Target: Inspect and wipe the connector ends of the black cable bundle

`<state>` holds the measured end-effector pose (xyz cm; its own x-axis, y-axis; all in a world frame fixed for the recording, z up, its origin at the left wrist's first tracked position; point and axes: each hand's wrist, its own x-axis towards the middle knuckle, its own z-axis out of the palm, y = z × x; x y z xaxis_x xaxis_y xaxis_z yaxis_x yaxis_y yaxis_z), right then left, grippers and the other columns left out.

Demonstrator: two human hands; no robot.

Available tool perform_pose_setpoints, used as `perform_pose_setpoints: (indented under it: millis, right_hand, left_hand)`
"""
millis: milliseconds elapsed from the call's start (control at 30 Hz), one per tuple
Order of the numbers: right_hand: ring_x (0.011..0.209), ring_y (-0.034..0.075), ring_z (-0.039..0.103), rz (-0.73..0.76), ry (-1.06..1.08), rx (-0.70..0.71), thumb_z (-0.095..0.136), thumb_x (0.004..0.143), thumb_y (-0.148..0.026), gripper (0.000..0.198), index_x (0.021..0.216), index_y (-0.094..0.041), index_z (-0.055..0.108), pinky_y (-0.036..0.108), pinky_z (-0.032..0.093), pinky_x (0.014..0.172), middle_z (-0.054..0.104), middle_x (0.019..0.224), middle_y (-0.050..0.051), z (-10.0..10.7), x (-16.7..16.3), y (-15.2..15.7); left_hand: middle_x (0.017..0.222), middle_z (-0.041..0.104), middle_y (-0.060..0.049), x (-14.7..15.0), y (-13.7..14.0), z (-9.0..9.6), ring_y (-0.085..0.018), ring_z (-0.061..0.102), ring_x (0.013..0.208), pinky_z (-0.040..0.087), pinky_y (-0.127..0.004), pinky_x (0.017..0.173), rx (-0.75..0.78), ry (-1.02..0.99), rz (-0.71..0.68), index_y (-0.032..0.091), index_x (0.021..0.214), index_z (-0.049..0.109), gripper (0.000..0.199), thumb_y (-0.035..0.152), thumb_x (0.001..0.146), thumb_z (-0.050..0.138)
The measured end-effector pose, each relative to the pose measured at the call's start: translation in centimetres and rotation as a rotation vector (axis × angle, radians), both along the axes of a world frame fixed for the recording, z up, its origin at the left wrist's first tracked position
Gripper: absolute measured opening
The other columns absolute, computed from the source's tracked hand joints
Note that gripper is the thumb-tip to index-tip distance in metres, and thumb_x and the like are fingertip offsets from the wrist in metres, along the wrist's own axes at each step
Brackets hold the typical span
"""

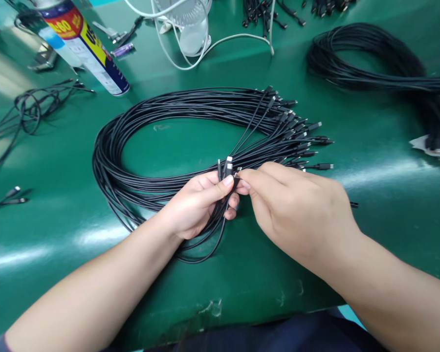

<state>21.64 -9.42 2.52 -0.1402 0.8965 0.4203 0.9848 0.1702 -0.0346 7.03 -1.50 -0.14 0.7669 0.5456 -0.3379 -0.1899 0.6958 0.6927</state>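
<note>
My left hand (201, 203) is closed around several black cables, whose plugs (229, 166) with metal tips stick up past the thumb. Close against it, my right hand (297, 210) pinches at a plug by the left thumb; its fingertips partly hide what they grip. Directly behind both hands lies a large coiled bundle of black cables (106, 142) on the green table (168, 146). The loose plug ends (293, 127) of that bundle fan out to the right. Below the left hand hangs a loop of cable (205, 259).
A spray can (91, 54) stands at the back left. Tangled black cables (33, 107) lie at the left. White cord (238, 36) curls at the back. Another black cable coil (366, 54) sits at the right, with more plug ends (256, 14) along the far side.
</note>
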Motion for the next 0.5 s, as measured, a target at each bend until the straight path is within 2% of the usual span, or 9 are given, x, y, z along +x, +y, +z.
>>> perform_pose_setpoints:
  millis: [500]
  right_hand:
    - [0.058, 0.015, 0.059, 0.003, -0.014, -0.016, 0.053, 0.087, -0.013, 0.023, 0.091, -0.019, 0.075, 0.027, 0.034, 0.052, 0.063, 0.067, 0.0, 0.23, 0.26, -0.17]
  left_hand:
    - [0.068, 0.057, -0.002, -0.05, 0.06, -0.29, -0.008, 0.051, 0.061, 0.045, -0.016, 0.047, -0.015, -0.005, 0.002, 0.01, 0.077, 0.069, 0.011, 0.02, 0.08, 0.072]
